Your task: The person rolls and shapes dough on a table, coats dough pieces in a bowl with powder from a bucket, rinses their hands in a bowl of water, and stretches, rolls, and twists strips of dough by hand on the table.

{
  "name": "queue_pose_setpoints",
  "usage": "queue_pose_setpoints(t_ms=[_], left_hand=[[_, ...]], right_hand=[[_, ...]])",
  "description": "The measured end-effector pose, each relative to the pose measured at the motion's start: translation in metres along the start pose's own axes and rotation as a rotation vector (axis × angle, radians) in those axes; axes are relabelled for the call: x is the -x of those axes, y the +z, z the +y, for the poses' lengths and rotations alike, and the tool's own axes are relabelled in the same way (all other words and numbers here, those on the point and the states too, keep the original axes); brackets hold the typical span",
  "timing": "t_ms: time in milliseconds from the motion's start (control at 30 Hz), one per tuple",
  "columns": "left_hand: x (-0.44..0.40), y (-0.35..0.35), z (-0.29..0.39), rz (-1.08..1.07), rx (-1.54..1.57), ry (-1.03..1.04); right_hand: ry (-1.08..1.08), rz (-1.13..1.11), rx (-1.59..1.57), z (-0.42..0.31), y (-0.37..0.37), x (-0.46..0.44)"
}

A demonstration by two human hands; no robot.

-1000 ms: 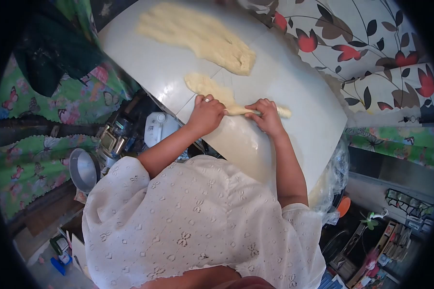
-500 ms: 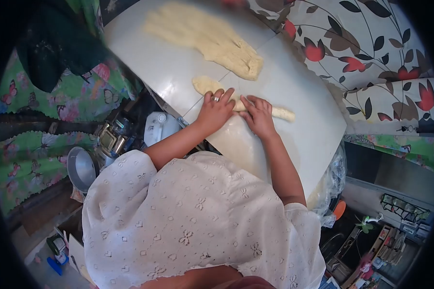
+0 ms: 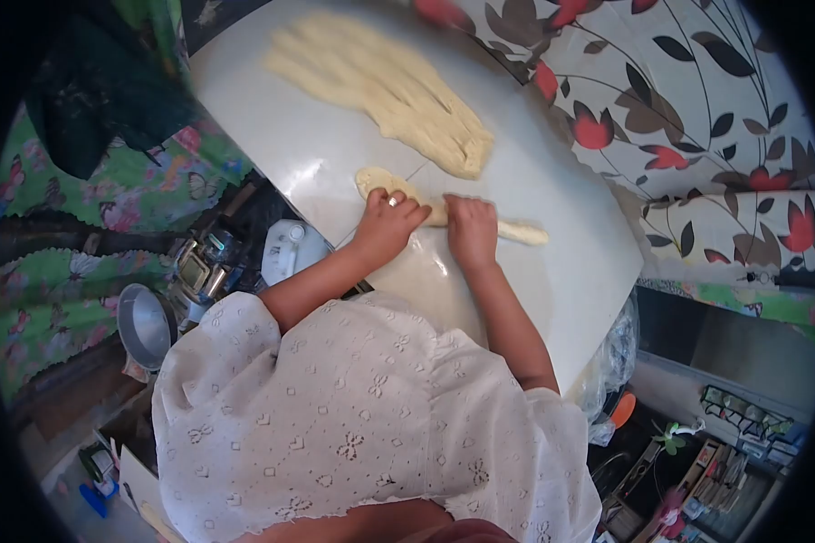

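Head view: a strip of dough (image 3: 437, 216) lies on the nearer half of a glossy white desk (image 3: 580, 244), stretching crosswise from the side of the left edge toward the right edge. It is pale yellow and soft-looking. Its left end is flat, wide and rounded, with small pits on the surface; the middle is partly hidden under the fingers; the right end is a narrow, lumpy roll, lighter in colour, with a blunt tip.

The left hand (image 3: 389, 226), wearing a ring (image 3: 392, 203), is closed on the strip just beside the flat end, its fingers bent down over the dough. The right hand (image 3: 472, 231) is curled almost into a fist over the middle, gripping the strip, its fingertips tucked out of sight. A short piece of dough shows between the two hands.

Beyond them, well apart from the strip's right tip, a larger slab of dough (image 3: 398, 90) runs from near the far left corner of the desk toward the middle. It is the same yellow, with long creases and a thick, folded near end; its far end is blurred. Outside the left edge stands a white jug (image 3: 290, 252), and by the right edge hangs clear plastic (image 3: 614, 353).
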State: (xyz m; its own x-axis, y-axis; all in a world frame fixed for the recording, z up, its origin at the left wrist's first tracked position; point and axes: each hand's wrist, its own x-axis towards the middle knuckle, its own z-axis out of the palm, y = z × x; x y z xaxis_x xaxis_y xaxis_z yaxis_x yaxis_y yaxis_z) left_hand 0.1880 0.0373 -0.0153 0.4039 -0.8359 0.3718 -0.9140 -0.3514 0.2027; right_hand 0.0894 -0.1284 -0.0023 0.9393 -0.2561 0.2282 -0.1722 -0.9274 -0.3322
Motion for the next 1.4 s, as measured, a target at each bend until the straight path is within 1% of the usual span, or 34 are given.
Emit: queue_pose_setpoints(t_ms=[33, 67, 100, 167, 233, 267, 300, 367, 400, 467, 500, 567, 600, 633, 667, 700, 767, 800, 833, 867, 967, 1033, 1100, 1133, 1167, 1200, 1233, 1267, 1300, 1333, 1367, 1400], left_hand=[[0.003, -0.006, 0.000, -0.082, -0.014, 0.062], [0.006, -0.013, -0.001, -0.135, 0.185, -0.029], [0.003, -0.018, -0.004, -0.135, 0.186, -0.039], [0.011, -0.022, -0.005, 0.054, 0.081, 0.010], [0.007, -0.017, -0.013, 0.037, 0.124, 0.027], [0.002, -0.016, -0.018, 0.050, 0.147, 0.051], [0.003, -0.019, -0.018, 0.043, 0.147, 0.055], [0.005, -0.027, -0.018, -0.244, 0.232, -0.071], [0.002, -0.029, -0.018, -0.246, 0.231, -0.072], [-0.007, -0.030, -0.017, -0.015, 0.166, -0.273], [-0.011, -0.026, -0.015, -0.021, 0.165, -0.269], [-0.021, -0.014, -0.016, 0.250, 0.040, -0.314], [-0.020, -0.009, -0.021, 0.255, 0.035, -0.312], [-0.017, -0.005, -0.028, 0.185, 0.002, -0.187], [-0.011, -0.002, -0.034, 0.109, -0.031, -0.065], [-0.004, -0.003, -0.038, 0.105, -0.032, -0.071], [0.003, -0.003, -0.044, 0.083, -0.018, 0.042], [0.001, -0.011, -0.040, 0.079, -0.015, 0.042], [-0.004, -0.028, -0.033, 0.108, 0.015, 0.012], [-0.005, -0.037, -0.029, 0.133, 0.046, -0.016], [-0.008, -0.035, -0.038, 0.065, 0.047, -0.049], [0.000, -0.030, -0.040, 0.077, 0.074, -0.036], [0.011, -0.036, -0.039, -0.038, 0.213, -0.142], [0.014, -0.039, -0.038, 0.004, 0.277, -0.202], [0.010, -0.038, -0.038, 0.007, 0.277, -0.205], [0.004, -0.039, -0.037, 0.072, 0.188, -0.314], [-0.001, -0.039, -0.035, 0.136, 0.097, -0.420], [-0.009, -0.037, -0.035, 0.134, 0.097, -0.414], [-0.020, -0.034, -0.035, 0.269, 0.047, -0.421], [-0.026, -0.032, -0.036, 0.405, -0.004, -0.430], [-0.023, -0.027, -0.042, 0.410, -0.004, -0.432], [-0.015, -0.019, -0.052, 0.134, 0.057, -0.340]], right_hand=[[-0.010, -0.002, -0.004, 0.000, -0.003, 0.006], [-0.100, 0.014, -0.075, 0.001, -0.007, 0.013], [-0.186, 0.025, -0.146, 0.000, -0.012, 0.016], [-0.178, -0.014, -0.108, -0.003, -0.017, 0.015], [-0.187, 0.039, -0.089, 0.004, -0.014, 0.004], [-0.172, -0.001, -0.169, 0.009, -0.011, 0.001], [-0.166, 0.000, -0.173, 0.013, -0.014, 0.001], [-0.159, -0.159, -0.250, 0.019, -0.024, -0.003], [-0.159, -0.160, -0.253, 0.014, -0.024, -0.007], [-0.042, 0.026, 0.026, -0.004, -0.017, -0.015], [-0.035, 0.027, 0.022, -0.009, -0.010, -0.020], [0.042, 0.266, 0.151, -0.012, -0.001, -0.033], [0.004, 0.169, 0.132, -0.006, 0.006, -0.028], [-0.003, 0.173, 0.129, -0.001, 0.011, -0.023], [-0.093, 0.118, -0.046, 0.004, 0.016, -0.016], [-0.177, 0.057, -0.221, 0.000, 0.012, -0.010], [-0.191, 0.049, -0.171, -0.001, -0.001, -0.008], [-0.214, 0.071, -0.105, -0.006, -0.009, -0.008], [-0.232, 0.096, -0.038, -0.010, -0.014, -0.007], [-0.220, 0.096, -0.040, -0.009, -0.013, -0.007], [-0.199, 0.140, -0.076, -0.005, -0.005, -0.012], [-0.111, 0.033, -0.253, 0.004, -0.003, -0.009], [-0.134, 0.043, -0.266, 0.006, -0.008, -0.009], [-0.080, -0.013, -0.220, 0.003, -0.013, -0.011], [-0.025, -0.072, -0.174, 0.000, -0.016, -0.012], [-0.024, -0.074, -0.175, -0.006, -0.013, -0.019], [-0.010, 0.099, 0.013, -0.014, -0.005, -0.030], [0.007, 0.274, 0.203, -0.020, 0.000, -0.037], [0.011, 0.280, 0.205, -0.023, 0.001, -0.040], [-0.077, 0.322, 0.176, -0.025, 0.003, -0.042], [-0.169, 0.361, 0.146, -0.026, 0.004, -0.045], [-0.266, 0.116, -0.048, -0.017, 0.013, -0.036]])
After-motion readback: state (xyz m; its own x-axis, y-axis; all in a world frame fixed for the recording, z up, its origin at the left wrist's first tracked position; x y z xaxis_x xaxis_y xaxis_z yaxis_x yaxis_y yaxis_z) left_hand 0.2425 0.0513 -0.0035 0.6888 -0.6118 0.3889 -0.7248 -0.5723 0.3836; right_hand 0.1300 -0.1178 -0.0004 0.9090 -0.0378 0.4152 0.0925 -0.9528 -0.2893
